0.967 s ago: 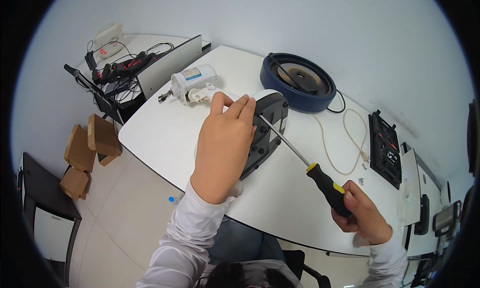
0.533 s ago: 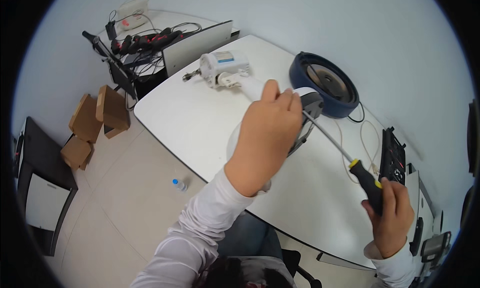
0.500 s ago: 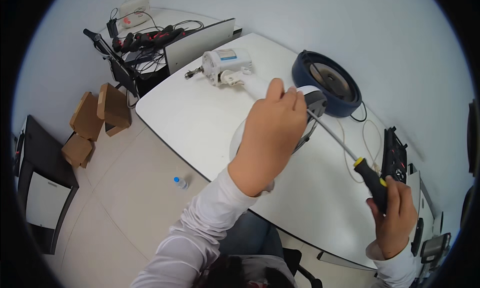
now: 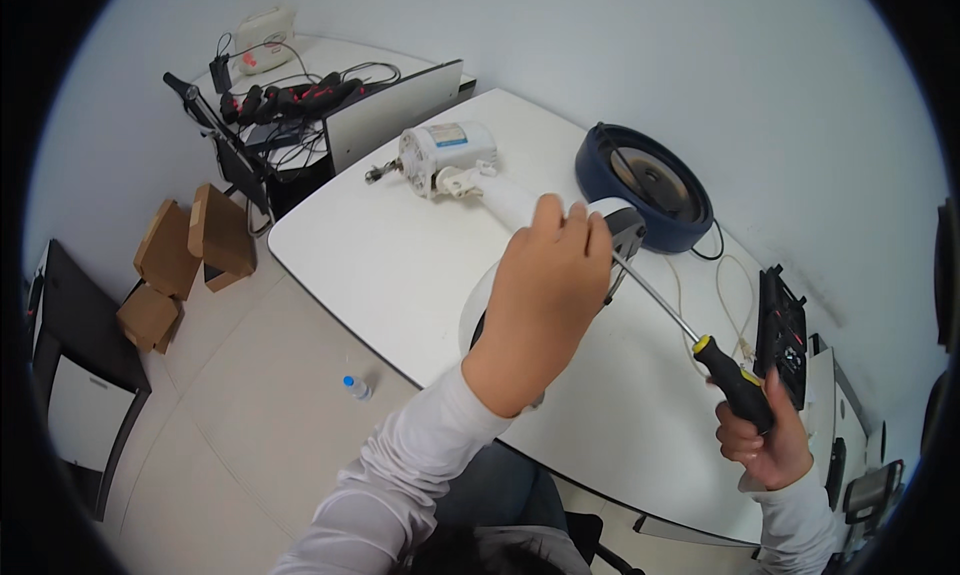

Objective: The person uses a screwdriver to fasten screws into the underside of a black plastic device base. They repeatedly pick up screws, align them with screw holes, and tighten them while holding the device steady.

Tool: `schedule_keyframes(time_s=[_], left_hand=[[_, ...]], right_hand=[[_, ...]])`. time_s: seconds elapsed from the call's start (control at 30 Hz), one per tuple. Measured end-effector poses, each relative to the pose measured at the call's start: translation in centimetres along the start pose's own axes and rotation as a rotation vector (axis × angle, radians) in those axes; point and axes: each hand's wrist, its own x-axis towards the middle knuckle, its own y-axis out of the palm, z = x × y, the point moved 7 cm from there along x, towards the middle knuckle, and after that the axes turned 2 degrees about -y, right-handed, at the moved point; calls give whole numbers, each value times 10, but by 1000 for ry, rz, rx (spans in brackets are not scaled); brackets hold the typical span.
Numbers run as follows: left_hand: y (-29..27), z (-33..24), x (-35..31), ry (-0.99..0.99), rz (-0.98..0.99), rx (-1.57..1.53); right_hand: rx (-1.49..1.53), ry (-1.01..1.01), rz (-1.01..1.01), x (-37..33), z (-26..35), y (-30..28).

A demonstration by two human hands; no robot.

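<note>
White appliance body with a dark-grey underside sits tilted over the white desk, clasped by the left grip; the right grip wraps a black-and-yellow-handled steel screwdriver, whose tip could slip if the body rocks.

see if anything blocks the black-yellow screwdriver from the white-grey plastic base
Nothing visible blocks the screwdriver in the right hand; the left hand hides much of the base, so tip contact is unclear.
</note>
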Motion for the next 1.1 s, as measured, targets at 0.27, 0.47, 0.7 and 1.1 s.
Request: schedule_keyframes(time_s=[0.27,0.47,0.7,1.1], left_hand=[[1,-16,13,-44,64,136],[8,-23,5,-48,-7,235],[14,-21,1,-79,24,315],[27,-11,-1,-9,50,434]], right_hand=[[-1993,-1147,-403,-23,45,51],[-2299,-1381,-537,-29,38,68],[-588,-66,-122,5,24,-6],[-1887,-1081,-398,-12,49,28]])
